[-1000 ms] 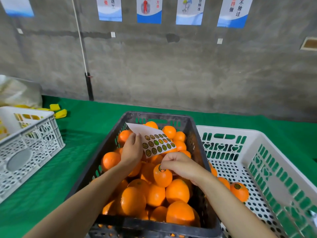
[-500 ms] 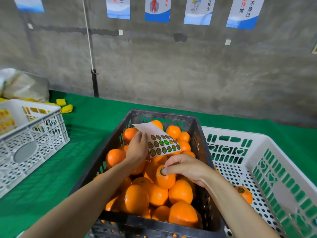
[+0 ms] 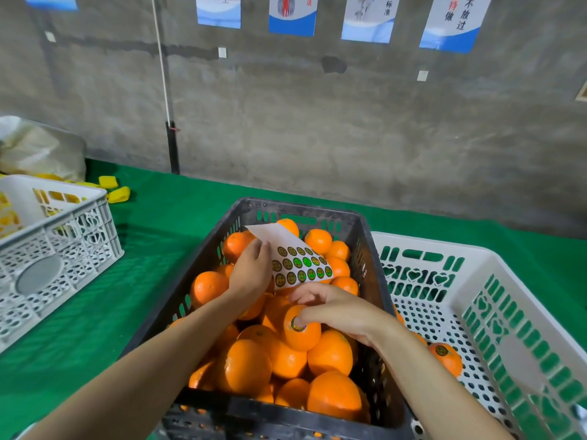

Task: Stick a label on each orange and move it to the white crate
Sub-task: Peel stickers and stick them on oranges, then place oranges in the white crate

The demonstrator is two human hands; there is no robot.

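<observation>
**Layout.** A black crate (image 3: 376,281) stands on the green worktop (image 3: 152,249) at the centre of view, heaped with oranges (image 3: 330,354). The white crate (image 3: 476,265) stands just beside it at 3 o'clock. A second white crate (image 3: 63,236) sits well apart at 9 o'clock.

**Left hand** (image 3: 251,274). The grip is closed on the sticker sheet (image 3: 297,263), pinching its 9 o'clock edge and holding it tilted over the far half of the heap. Rows of round stickers fill the sheet's near part, and its far part is bare.

**Right hand** (image 3: 340,309). The grip is curled over the orange (image 3: 301,336) on top of the heap, at 6 o'clock of the sheet. The thumb tip presses a round label (image 3: 297,325) onto the fruit's upper face, and the fingers wrap its far side. This orange lies in the black crate, resting on its neighbours.

**White crate contents.** One labelled orange (image 3: 446,358) lies on the perforated floor, sticker upward, close to the right forearm.

**Surroundings.** Yellow pieces (image 3: 117,195) lie on the worktop at 10 o'clock. Posters (image 3: 292,14) hang on the concrete wall at 12 o'clock.
</observation>
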